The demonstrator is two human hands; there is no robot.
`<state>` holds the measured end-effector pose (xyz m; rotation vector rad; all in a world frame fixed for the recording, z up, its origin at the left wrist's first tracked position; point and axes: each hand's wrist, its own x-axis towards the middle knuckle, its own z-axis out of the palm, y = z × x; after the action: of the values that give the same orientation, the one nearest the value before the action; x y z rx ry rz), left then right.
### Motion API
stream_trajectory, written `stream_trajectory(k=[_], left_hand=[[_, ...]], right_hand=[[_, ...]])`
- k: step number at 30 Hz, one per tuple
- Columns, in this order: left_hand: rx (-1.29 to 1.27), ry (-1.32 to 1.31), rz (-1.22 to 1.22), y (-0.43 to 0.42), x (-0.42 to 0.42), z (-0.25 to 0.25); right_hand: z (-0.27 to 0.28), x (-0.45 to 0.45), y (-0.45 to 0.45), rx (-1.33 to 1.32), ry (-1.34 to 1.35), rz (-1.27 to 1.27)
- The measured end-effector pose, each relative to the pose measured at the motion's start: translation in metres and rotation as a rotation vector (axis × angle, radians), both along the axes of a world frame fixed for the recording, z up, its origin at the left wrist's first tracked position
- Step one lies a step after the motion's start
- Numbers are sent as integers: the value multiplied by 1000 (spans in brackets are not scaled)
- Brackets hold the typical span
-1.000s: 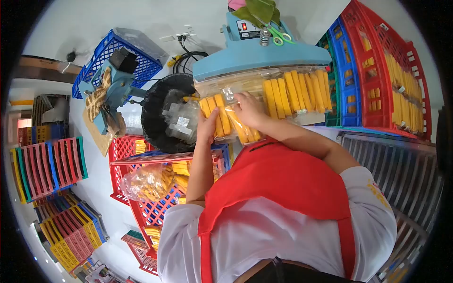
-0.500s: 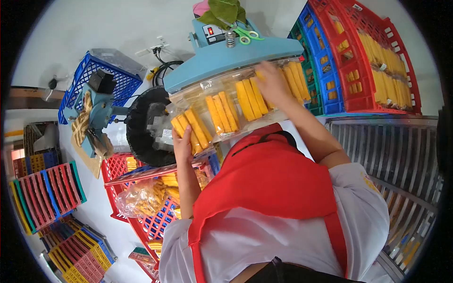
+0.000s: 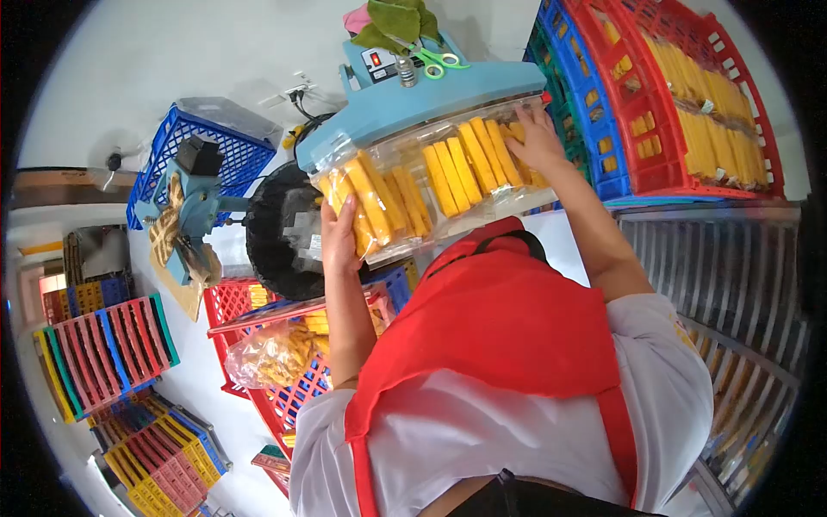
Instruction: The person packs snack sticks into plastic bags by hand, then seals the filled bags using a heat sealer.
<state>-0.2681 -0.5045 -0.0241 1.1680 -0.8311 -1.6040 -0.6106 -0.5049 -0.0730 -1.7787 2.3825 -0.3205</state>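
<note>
My left hand (image 3: 341, 239) is closed on the lower left side of a clear plastic bag of yellow sticks (image 3: 369, 207). This bag is tilted and overlaps another bag of yellow sticks (image 3: 412, 200) beside it. More bags of yellow sticks (image 3: 454, 175) lie in a row along the front of the light blue sealing machine (image 3: 448, 93). At the right end of that row, my right hand (image 3: 538, 142) rests over the last bag, fingers spread and thumb apart. Its fingertips are near the machine's edge, and part of the bag is hidden beneath the hand.
Green-handled scissors (image 3: 438, 62) and a green cloth (image 3: 396, 24) lie on the machine. Stacked crates (image 3: 642, 185) of packed bags stand at right. A black-lined bin (image 3: 267, 250), a second blue machine (image 3: 191, 215) and a red crate (image 3: 258, 405) with bagged yellow pieces are at left.
My left hand has lifted its bag and brought it rightward over the neighbouring bag. My right hand has shifted right to the end of the row, and its fingers have spread.
</note>
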Motion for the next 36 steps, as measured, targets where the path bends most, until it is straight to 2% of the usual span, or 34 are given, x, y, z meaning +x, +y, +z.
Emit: stream_trajectory(k=[4,6,7,9,11,14,15,17,20,21,23,25,27,29,31,32,34,35,36], left_hand=[[0,24,4,4,-2,5],[-56,-1,-6,7,0,0],[5,5,7,9,4,-1],[64,105,-50,14,5,3],[207,205,-20,12,14,-14],[210,279,-70,9,10,-18],[192,263,-84,7,6,-17],[149,284,-141,1,-6,-13],[125,333,-242,-7,-26,-7],[132,352,-269,-11,-33,-6],[88,345,-325,-17,-45,-5],[113,352,-333,-16,-57,-5],[89,337,-305,-14,-68,-8],[55,307,-269,-14,-77,-9],[28,351,-265,-13,-88,-11],[45,317,-227,-14,-94,-12],[-14,293,-169,-14,-116,-5],[-42,285,-114,-14,-131,-1],[-53,252,-83,-14,-143,2]], right_hand=[[9,-10,17,95,-122,-126],[4,-30,21,124,-509,-177],[-4,-38,21,101,-494,-211],[-28,-58,24,-57,-949,-149],[-22,-66,30,-83,-1191,-157],[-5,-64,37,-67,-1280,-211],[12,-52,39,-87,-1274,-228],[64,-24,45,-124,-1622,-80],[97,3,41,-76,-1652,-90],[109,5,42,-101,-1638,-109],[137,3,44,-250,-1710,30],[198,-17,54,-500,-1590,177],[235,-63,60,-744,-1298,-15],[272,-110,50,-1041,-1002,-68],[282,-170,26,-1236,-821,-180],[282,-194,12,-1232,-836,-159],[271,-244,-27,-1111,-525,-315],[244,-287,-61,-1104,-570,-206],[220,-312,-88,-974,-449,-294]])
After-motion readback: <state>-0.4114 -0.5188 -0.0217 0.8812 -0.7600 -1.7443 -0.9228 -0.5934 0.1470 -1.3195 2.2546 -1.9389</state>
